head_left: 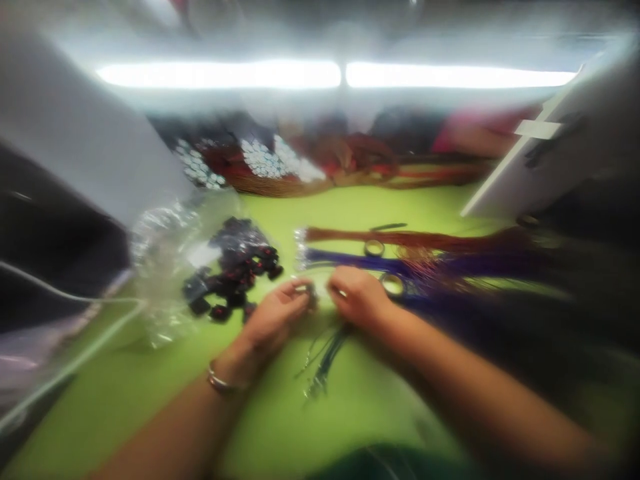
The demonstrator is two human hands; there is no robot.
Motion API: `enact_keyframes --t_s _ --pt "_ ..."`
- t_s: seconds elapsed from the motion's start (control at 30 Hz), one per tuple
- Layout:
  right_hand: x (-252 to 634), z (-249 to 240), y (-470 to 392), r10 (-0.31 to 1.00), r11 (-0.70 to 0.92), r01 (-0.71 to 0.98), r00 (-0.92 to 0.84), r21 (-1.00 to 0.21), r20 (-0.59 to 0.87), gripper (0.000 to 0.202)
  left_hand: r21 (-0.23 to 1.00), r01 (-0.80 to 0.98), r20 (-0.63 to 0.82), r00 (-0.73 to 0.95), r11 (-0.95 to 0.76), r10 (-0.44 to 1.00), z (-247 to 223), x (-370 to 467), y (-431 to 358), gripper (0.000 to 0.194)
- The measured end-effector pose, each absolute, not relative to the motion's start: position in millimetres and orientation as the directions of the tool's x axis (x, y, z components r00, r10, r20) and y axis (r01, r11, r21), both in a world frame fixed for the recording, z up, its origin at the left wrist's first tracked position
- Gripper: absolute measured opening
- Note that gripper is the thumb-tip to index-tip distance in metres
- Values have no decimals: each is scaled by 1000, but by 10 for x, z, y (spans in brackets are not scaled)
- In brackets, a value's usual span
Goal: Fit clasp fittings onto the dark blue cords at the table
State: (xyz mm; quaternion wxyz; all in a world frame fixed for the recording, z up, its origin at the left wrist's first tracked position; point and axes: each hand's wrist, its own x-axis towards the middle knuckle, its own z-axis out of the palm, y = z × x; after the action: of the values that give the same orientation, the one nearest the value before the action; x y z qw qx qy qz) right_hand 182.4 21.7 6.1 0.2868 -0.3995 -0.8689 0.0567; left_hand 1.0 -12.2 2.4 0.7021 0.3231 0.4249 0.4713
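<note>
My left hand, with a bracelet at the wrist, is closed in a pinch on a small dark part, too blurred to name exactly. Just to its right, my right hand has its fingers curled together; what they hold, if anything, is hidden. Short dark wires with pale ends lie on the green tabletop below the hands. Left of my left hand sits a pile of black plastic parts with reddish spots, partly in a clear plastic bag.
Brown wires and blue wires with white ends lie beyond my hands. Two tape rolls, one nearer and one farther, rest by them. More wire bundles line the back. Side panels and bright tube lights frame the bench.
</note>
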Motion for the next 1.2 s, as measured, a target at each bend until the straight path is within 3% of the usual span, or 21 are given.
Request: enact_keyframes --t_s 0.33,0.5,0.9,1.03,1.2 --pt "1837 109 154 694 657 746 -544 -106 472 16 877 -354 -273 189 325 943 55 25 -154 39" --pt "1862 111 148 557 741 670 -651 45 515 23 886 -331 -267 214 326 940 10 8 -140 37" --pt "1874 58 68 474 782 620 -660 66 582 24 884 -259 -306 309 389 901 -8 -15 -151 33" --pt "1868 19 74 606 750 653 -613 -106 507 21 896 -229 -315 278 381 908 -21 12 -157 34" --pt "1867 13 144 774 625 508 -501 -593 386 13 883 -251 -328 274 397 904 -7 24 -160 38"
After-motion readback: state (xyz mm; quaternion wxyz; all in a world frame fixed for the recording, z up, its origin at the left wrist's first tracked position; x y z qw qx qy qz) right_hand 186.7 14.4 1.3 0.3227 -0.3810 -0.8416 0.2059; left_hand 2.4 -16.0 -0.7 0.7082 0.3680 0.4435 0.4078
